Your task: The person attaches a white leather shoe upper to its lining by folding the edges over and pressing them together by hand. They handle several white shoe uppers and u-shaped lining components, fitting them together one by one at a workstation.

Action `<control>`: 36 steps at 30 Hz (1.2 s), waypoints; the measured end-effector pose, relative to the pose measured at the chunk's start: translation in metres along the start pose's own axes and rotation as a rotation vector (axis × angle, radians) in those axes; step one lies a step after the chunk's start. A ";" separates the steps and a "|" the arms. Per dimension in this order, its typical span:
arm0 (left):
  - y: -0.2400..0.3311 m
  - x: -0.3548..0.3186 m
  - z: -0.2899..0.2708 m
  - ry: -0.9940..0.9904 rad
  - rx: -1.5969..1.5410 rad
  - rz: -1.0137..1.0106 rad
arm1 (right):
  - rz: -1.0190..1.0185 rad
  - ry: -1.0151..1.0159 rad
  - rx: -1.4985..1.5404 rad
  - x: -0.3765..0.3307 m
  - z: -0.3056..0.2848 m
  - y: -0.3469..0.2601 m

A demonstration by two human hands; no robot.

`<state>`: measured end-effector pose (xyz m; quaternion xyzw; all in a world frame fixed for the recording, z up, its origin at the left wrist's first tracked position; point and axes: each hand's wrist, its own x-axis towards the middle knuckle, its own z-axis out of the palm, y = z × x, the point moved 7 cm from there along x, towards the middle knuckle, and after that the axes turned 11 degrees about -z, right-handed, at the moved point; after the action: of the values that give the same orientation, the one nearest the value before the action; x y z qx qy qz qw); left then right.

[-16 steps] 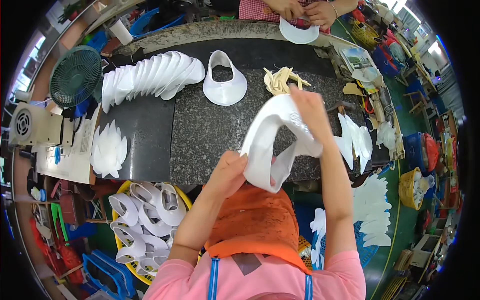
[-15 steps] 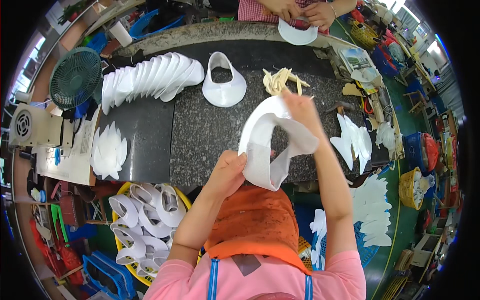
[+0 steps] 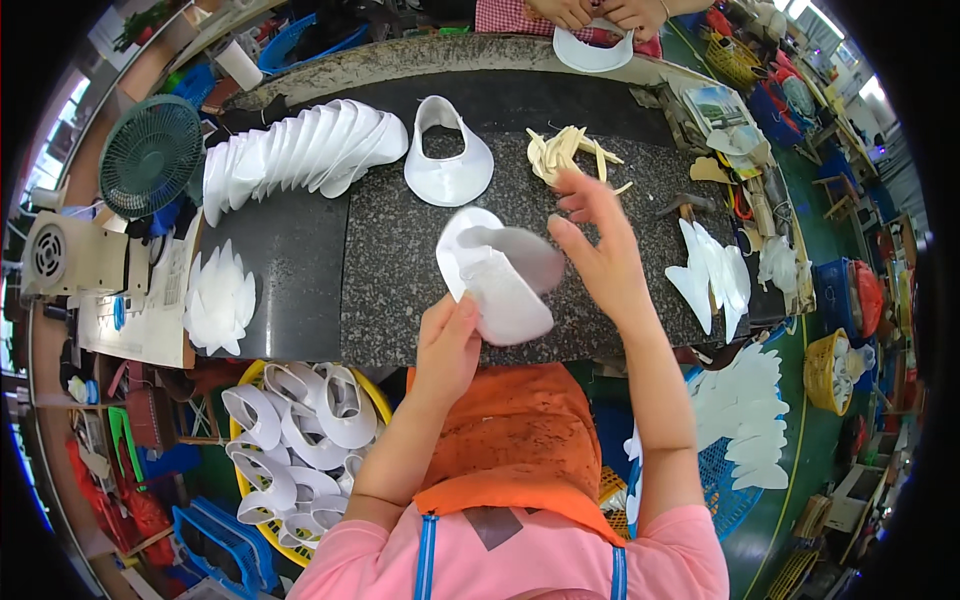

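Observation:
A white shoe upper point(image 3: 515, 298), partly blurred and folded over on itself, is above the speckled dark stone slab point(image 3: 385, 290). My left hand point(image 3: 449, 338) pinches its near left edge between thumb and fingers. My right hand point(image 3: 600, 250) is empty, fingers apart, just right of the upper and near a small pile of cream strips point(image 3: 560, 155). Another finished-looking white upper point(image 3: 450, 180) stands on the slab beyond my left hand. To its left, a row of nested white uppers point(image 3: 300, 155) leans across the table.
Flat white pieces lie at the left point(image 3: 220, 300) and right point(image 3: 715, 275), the latter beside a hammer point(image 3: 686, 205). A yellow basket point(image 3: 385, 398) of white uppers stands below left. Across the table, a person's hands point(image 3: 600, 12) hold a white piece point(image 3: 594, 52). A green fan point(image 3: 150, 155) stands left.
My right hand has let go of the upper and opened. The upper has swung left and folded over in my left hand. The other person's white piece has shifted up slightly.

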<state>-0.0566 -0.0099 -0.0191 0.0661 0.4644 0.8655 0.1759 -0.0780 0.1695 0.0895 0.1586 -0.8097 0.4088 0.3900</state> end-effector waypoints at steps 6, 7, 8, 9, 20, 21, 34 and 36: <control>0.000 -0.002 -0.003 -0.208 -0.357 -0.180 | 0.565 -0.020 0.565 -0.028 0.020 0.045; 0.003 -0.003 -0.006 -0.115 -0.265 -0.174 | 0.394 -0.049 0.359 -0.017 0.013 0.034; 0.007 -0.005 -0.004 -0.109 -0.261 -0.178 | 0.400 -0.048 0.365 -0.019 0.018 0.027; 0.010 -0.006 -0.008 -0.018 -0.249 -0.161 | 0.231 -0.051 0.208 -0.019 0.021 0.006; 0.026 -0.009 -0.003 0.173 -0.423 -0.116 | 0.087 -0.047 -0.215 0.001 0.031 0.026; 0.038 -0.007 -0.002 0.301 -0.241 -0.057 | -0.138 0.092 -0.311 0.004 0.024 0.004; 0.022 0.001 0.012 0.304 0.487 0.136 | -0.318 -0.388 -0.318 -0.026 0.042 -0.052; 0.029 0.003 0.021 0.306 0.344 0.174 | 0.408 -0.278 0.311 -0.020 0.043 0.002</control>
<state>-0.0603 -0.0069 0.0168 0.0029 0.6189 0.7854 0.0145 -0.0875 0.1360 0.0580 0.1049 -0.7981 0.5725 0.1558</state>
